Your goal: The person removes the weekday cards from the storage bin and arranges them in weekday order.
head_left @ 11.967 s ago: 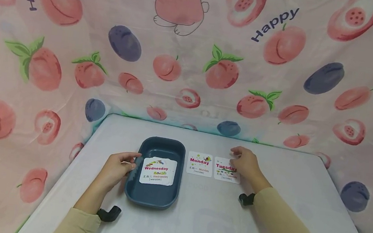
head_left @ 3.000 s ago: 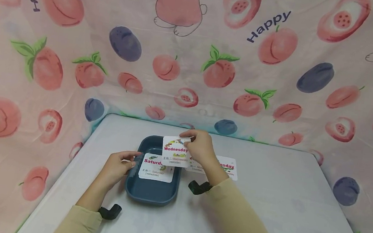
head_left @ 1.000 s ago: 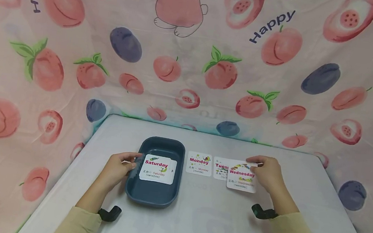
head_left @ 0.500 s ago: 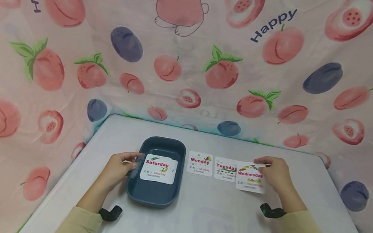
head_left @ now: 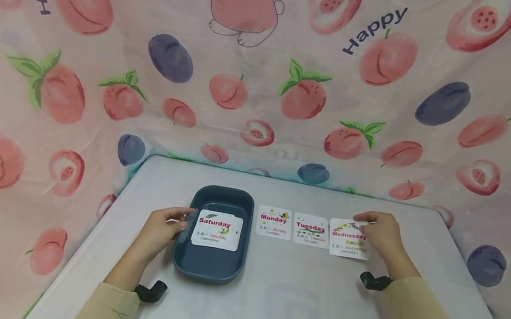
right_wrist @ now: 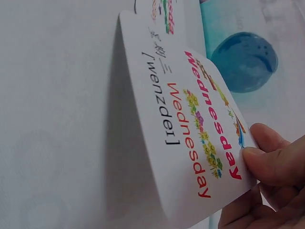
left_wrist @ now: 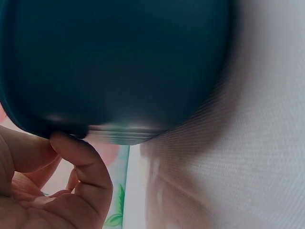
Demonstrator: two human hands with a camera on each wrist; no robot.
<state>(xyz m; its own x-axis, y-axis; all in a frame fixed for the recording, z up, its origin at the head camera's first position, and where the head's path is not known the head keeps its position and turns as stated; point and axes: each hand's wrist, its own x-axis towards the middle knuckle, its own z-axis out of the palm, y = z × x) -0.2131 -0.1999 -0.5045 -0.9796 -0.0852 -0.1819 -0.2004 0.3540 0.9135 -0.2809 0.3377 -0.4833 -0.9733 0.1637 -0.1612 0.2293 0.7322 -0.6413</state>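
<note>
My right hand point(head_left: 381, 239) pinches the Wednesday flash card point(head_left: 349, 240) at its upper right corner, thumb on the printed face. In the right wrist view the card point(right_wrist: 190, 129) is tilted, with a shadow along its lower edge. To its left lie the Tuesday card point(head_left: 311, 231) and the Monday card point(head_left: 274, 222), side by side in a row. My left hand point(head_left: 161, 233) grips the left rim of a dark blue tray point(head_left: 207, 271) between thumb and fingers; the left wrist view shows the thumb at the rim. Inside the tray, the Saturday card point(head_left: 214, 230) tops a small stack.
The white-covered table point(head_left: 286, 301) carries everything. A fruit-printed cloth point(head_left: 254, 95) hangs behind it and along both sides. Each wrist wears a black camera mount, such as the right mount point(head_left: 374, 281).
Wednesday came off the tray's stack, revealing Saturday, and travelled right across Monday and Tuesday. In the last second it slid off Tuesday to the row's right end. My left hand stayed at the tray.
</note>
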